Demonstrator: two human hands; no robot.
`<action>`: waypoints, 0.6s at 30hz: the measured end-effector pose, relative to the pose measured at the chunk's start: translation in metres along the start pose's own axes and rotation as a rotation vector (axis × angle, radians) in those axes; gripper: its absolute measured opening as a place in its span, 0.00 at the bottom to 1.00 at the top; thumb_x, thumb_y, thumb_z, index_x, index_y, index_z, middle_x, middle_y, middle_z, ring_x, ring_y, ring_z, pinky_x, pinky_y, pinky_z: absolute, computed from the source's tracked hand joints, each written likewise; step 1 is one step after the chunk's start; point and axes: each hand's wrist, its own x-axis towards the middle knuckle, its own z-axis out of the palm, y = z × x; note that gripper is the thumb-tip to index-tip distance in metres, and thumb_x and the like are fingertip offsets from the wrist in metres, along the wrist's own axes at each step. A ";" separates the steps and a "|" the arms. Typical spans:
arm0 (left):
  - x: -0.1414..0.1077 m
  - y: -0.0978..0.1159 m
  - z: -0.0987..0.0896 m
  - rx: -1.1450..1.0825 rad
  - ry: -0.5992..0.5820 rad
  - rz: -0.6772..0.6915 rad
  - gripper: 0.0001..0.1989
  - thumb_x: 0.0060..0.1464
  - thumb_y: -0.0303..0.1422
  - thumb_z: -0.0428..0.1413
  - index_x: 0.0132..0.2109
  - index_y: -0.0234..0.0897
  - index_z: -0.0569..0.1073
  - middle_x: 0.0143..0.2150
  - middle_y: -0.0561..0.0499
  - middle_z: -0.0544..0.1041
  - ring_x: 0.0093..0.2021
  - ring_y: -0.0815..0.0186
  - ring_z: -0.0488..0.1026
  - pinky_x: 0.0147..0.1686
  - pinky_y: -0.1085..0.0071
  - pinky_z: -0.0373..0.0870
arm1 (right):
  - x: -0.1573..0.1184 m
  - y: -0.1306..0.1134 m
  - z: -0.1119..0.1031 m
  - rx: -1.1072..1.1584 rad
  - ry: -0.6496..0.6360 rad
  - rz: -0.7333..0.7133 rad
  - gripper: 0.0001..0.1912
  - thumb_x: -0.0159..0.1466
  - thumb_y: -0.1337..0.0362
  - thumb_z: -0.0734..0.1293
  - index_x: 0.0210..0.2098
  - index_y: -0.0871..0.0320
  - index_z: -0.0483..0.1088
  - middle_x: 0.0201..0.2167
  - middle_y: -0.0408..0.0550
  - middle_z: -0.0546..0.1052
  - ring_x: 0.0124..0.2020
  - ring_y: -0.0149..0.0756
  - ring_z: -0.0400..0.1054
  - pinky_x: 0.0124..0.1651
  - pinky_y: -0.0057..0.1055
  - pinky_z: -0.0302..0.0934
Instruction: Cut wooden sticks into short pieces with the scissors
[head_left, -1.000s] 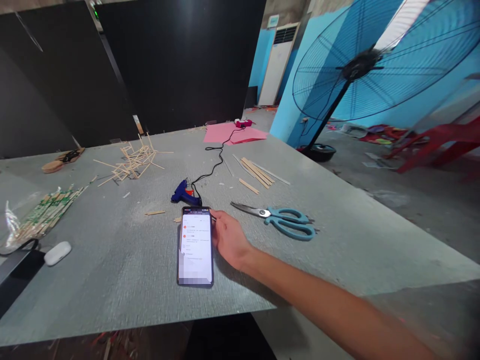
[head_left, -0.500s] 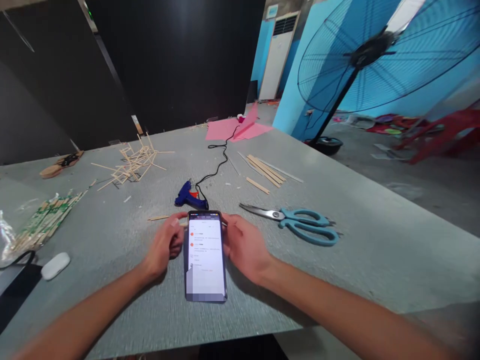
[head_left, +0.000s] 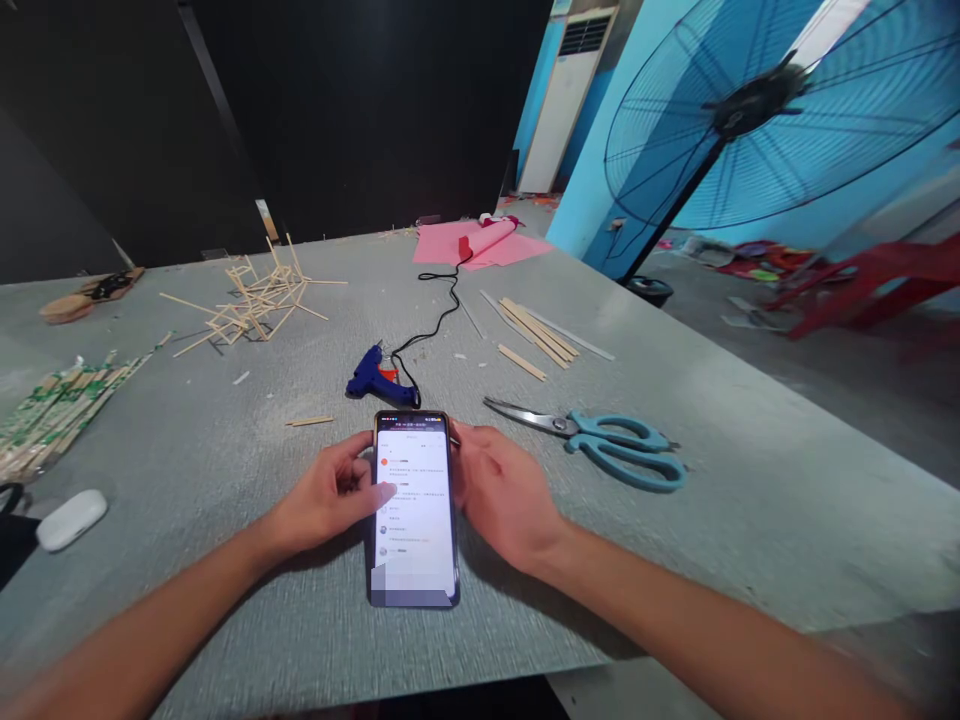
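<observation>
A phone (head_left: pixel 414 530) with a lit screen of text is upright between my hands, near the table's front edge. My left hand (head_left: pixel 326 495) grips its left side, with the thumb on the screen. Around the right side my right hand (head_left: pixel 510 490) is wrapped, its fingers partly hidden behind the phone. Just beyond the phone lies a blue glue gun (head_left: pixel 381 382) with a black cord. Scissors with teal handles (head_left: pixel 630 450) rest to the right of my right hand. A short pair of thin sticks (head_left: pixel 309 421) lies beyond my left hand.
On the grey table (head_left: pixel 750 480) stand a stick structure (head_left: pixel 259 300), loose wooden strips (head_left: pixel 540 332), pink paper (head_left: pixel 480 245) and wrapped sticks (head_left: pixel 71 405). A white case (head_left: pixel 73 520) is at the left. Beyond the table's right edge stands a large fan (head_left: pixel 757 105).
My left thumb has moved right, onto the phone's screen, and the text on it has shifted. The camera view has turned slightly.
</observation>
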 end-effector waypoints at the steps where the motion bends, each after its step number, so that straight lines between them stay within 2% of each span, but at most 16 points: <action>1: 0.000 0.000 0.001 -0.019 0.008 -0.003 0.31 0.56 0.44 0.67 0.61 0.32 0.72 0.24 0.59 0.66 0.24 0.72 0.60 0.26 0.74 0.54 | 0.000 0.000 0.000 0.003 -0.010 0.000 0.12 0.66 0.55 0.68 0.29 0.53 0.73 0.24 0.43 0.74 0.28 0.38 0.67 0.32 0.34 0.60; 3: 0.001 0.002 0.005 -0.093 0.029 -0.012 0.28 0.58 0.44 0.66 0.59 0.33 0.73 0.24 0.58 0.66 0.25 0.71 0.60 0.27 0.73 0.55 | 0.000 -0.002 0.002 0.027 -0.062 0.030 0.11 0.65 0.54 0.67 0.31 0.52 0.74 0.26 0.45 0.76 0.33 0.41 0.71 0.36 0.36 0.63; 6: 0.002 0.005 0.009 -0.210 0.061 -0.033 0.23 0.59 0.45 0.63 0.54 0.34 0.76 0.23 0.59 0.63 0.23 0.73 0.55 0.26 0.74 0.50 | 0.001 -0.005 0.005 0.058 -0.105 0.089 0.11 0.63 0.52 0.68 0.33 0.52 0.74 0.29 0.47 0.78 0.40 0.45 0.73 0.43 0.40 0.66; 9: 0.003 0.007 0.011 -0.249 0.069 -0.044 0.21 0.59 0.44 0.63 0.51 0.33 0.77 0.23 0.60 0.59 0.22 0.74 0.49 0.24 0.74 0.45 | 0.000 -0.005 0.006 0.056 -0.084 0.103 0.11 0.62 0.52 0.69 0.31 0.52 0.74 0.30 0.48 0.79 0.43 0.48 0.74 0.45 0.43 0.66; 13: 0.001 0.005 0.009 -0.281 0.045 -0.055 0.22 0.61 0.46 0.62 0.53 0.34 0.77 0.23 0.61 0.57 0.22 0.74 0.46 0.23 0.74 0.42 | -0.001 -0.006 0.006 0.051 -0.066 0.073 0.10 0.61 0.54 0.69 0.29 0.52 0.73 0.31 0.49 0.79 0.45 0.49 0.74 0.46 0.44 0.66; 16: -0.001 0.003 0.005 -0.271 0.030 -0.039 0.22 0.63 0.47 0.60 0.54 0.34 0.76 0.23 0.61 0.59 0.21 0.74 0.48 0.23 0.74 0.43 | -0.001 -0.007 0.007 0.082 -0.083 0.090 0.10 0.60 0.54 0.70 0.31 0.53 0.73 0.32 0.50 0.80 0.45 0.49 0.73 0.46 0.43 0.66; 18: -0.002 0.002 0.002 -0.241 0.010 -0.018 0.23 0.62 0.46 0.61 0.57 0.34 0.75 0.25 0.58 0.65 0.22 0.74 0.55 0.25 0.74 0.47 | 0.000 -0.008 0.008 0.085 -0.071 0.097 0.10 0.59 0.54 0.71 0.32 0.54 0.73 0.33 0.49 0.80 0.45 0.48 0.73 0.46 0.41 0.66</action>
